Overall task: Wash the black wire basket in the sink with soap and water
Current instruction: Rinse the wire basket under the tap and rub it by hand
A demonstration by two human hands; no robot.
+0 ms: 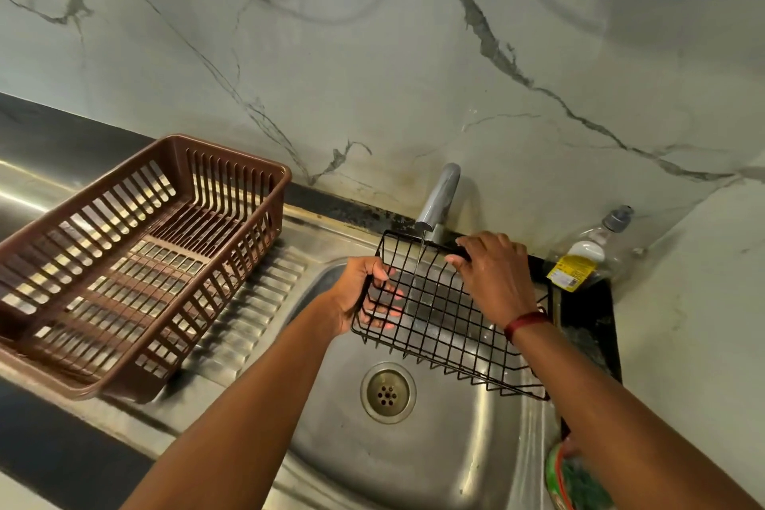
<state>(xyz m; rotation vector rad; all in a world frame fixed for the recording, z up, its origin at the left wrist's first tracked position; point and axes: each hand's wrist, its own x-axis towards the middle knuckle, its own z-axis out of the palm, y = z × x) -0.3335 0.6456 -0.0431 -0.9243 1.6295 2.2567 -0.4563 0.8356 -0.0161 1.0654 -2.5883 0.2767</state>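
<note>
black wire basket (451, 315) over sink (414, 464), under tap (439, 197), thin stream | left hand (364, 294) curled on 9 o'clock end, fingertips behind wires | right hand (494, 275) gripping 1 o'clock rim | soap bottle (588, 257) 3 o'clock, label unreadable

One head-worn view — looking forward and down, close over the sink (414, 464) — faces the wall

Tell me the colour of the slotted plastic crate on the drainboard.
Brown, seen in the head view: the slotted plastic crate.
</note>
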